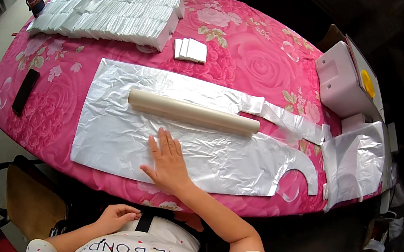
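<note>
My right hand [169, 164] lies flat, fingers spread, on a thin, shiny white plastic sheet [105, 125], near its front edge. The sheet is creased, and strap-like ends with curved cut-outs extend to the right, like a plastic apron. Just beyond my fingertips, a pale beige tube or roll [193, 112] rests lengthwise across the sheet, apart from the hand. Down at my lap, my left hand [116, 218] rests against my clothing with its fingers loosely extended. Nothing shows in it, and some fingers are partly hidden.
Rows of folded white packets [108, 15] stand at the back left, with a few more packets [190, 50] beside them. A black bar-shaped object [26, 92] lies at left. At right are a white foam box [337, 77] and crumpled plastic [355, 161]. A chair [32, 199] stands front left.
</note>
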`<state>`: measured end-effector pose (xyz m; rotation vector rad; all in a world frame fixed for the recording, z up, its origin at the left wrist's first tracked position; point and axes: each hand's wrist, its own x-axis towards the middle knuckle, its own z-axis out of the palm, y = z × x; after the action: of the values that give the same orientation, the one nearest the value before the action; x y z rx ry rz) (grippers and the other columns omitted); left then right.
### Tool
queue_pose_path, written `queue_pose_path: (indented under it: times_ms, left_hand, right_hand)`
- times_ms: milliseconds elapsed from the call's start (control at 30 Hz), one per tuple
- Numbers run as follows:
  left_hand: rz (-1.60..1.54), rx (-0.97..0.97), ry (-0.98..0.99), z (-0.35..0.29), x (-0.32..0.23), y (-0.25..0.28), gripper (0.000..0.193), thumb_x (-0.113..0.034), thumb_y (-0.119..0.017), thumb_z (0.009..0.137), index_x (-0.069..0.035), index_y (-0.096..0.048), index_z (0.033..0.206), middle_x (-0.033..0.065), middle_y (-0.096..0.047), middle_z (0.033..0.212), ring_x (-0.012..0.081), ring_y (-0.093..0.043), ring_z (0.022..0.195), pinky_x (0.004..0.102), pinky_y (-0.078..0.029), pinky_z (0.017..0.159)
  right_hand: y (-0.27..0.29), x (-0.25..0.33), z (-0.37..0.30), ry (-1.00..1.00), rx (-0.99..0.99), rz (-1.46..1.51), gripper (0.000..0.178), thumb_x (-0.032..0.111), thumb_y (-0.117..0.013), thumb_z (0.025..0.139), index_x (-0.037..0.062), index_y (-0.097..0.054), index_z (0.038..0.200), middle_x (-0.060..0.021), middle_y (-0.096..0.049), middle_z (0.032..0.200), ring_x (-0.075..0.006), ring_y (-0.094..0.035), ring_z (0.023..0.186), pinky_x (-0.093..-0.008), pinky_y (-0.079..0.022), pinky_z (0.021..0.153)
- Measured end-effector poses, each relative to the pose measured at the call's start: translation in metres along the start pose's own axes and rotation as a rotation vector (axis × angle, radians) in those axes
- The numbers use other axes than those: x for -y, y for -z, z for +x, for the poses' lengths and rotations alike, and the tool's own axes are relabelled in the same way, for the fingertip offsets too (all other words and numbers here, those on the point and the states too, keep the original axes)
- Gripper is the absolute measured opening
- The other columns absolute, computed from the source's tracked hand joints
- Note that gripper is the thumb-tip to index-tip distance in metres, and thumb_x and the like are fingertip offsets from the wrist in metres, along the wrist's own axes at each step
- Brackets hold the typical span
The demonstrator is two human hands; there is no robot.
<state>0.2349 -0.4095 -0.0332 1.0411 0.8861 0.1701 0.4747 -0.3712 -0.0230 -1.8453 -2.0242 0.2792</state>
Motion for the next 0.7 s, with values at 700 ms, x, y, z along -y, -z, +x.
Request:
queue_pose_path:
  times_ms: [700]
  left_hand:
    - [0.883,-0.185,-0.373,-0.012,-0.077,0.041,0.018,-0.013,-0.071,0.067,-0.004,-0.067,0.082,0.0094,-0.065,0.072,0.0226,-0.064,0.061,0.0278,-0.051,0.058]
  right_hand:
    - [0.014,0.048,-0.025,0.367,0.047,0.223,0.014,0.017,-0.064,0.073,0.0082,-0.056,0.08,-0.0071,-0.048,0.13,-0.0292,-0.037,0.126,-0.0437,-0.028,0.102]
